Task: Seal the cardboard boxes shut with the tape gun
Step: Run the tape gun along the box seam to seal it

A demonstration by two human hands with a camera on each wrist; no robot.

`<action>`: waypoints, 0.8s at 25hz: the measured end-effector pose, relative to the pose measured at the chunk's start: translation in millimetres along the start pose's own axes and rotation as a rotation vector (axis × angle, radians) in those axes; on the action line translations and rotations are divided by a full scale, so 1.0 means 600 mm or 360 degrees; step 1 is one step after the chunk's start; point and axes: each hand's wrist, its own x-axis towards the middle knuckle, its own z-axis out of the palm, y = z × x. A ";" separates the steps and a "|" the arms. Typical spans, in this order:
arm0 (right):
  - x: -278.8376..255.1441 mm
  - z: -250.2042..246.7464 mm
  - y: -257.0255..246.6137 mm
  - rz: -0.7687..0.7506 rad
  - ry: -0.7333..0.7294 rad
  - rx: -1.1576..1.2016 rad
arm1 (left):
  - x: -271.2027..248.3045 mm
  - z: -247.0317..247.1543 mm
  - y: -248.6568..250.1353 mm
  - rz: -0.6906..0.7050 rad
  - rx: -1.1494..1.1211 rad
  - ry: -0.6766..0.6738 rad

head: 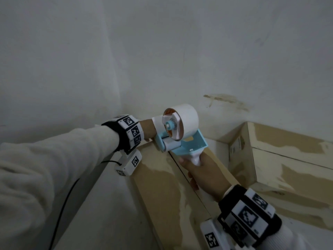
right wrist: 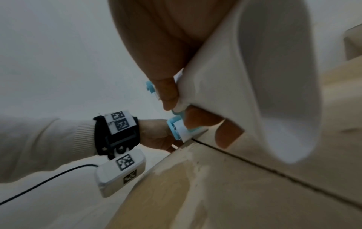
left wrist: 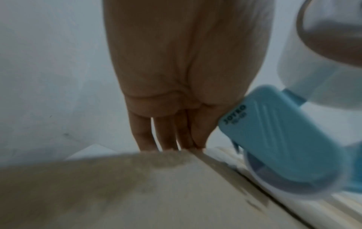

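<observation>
A light-blue tape gun [head: 182, 139] with a white tape roll [head: 187, 121] stands with its nose on the far end of a cardboard box [head: 162, 186], over the centre seam [head: 182, 172]. My right hand [head: 203, 172] grips its white handle [right wrist: 254, 77], fingers [right wrist: 170, 93] wrapped round it. My left hand [head: 146, 129] is at the box's far edge just left of the gun's nose [left wrist: 274, 131]. Its fingers [left wrist: 166, 133] point straight down over that edge, tips hidden behind the cardboard.
A second cardboard box [head: 281, 159] stands close on the right, flaps shut. A white wall [head: 162, 51] rises right behind both boxes. The pale floor [head: 100, 204] lies to the left, with a black cable [head: 61, 210] running from my left wrist camera.
</observation>
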 end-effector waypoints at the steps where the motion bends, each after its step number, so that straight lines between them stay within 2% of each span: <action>1: 0.002 -0.001 0.001 0.0015 0.0007 0.0017 | -0.006 0.004 -0.005 -0.0009 -0.0064 -0.0083; 2: 0.001 -0.001 0.001 0.0035 0.0008 0.0022 | -0.020 0.005 -0.010 0.0026 -0.0084 -0.0171; 5: -0.002 -0.002 -0.003 0.0060 -0.0020 -0.0085 | -0.054 0.027 -0.024 0.0182 0.0035 -0.0210; 8: -0.002 0.002 -0.005 0.0011 -0.0072 -0.0309 | -0.063 0.056 -0.039 0.0263 -0.0332 -0.0290; 11: -0.002 0.002 -0.011 -0.0008 -0.0119 -0.0455 | -0.054 0.069 -0.044 0.0245 -0.0476 -0.0097; 16: -0.006 0.004 -0.011 -0.0001 -0.0118 -0.0573 | -0.052 0.080 -0.043 0.0122 0.0000 0.0193; 20: -0.006 0.005 -0.003 0.0007 -0.0128 -0.0657 | -0.047 0.087 -0.044 0.0067 0.0049 0.0266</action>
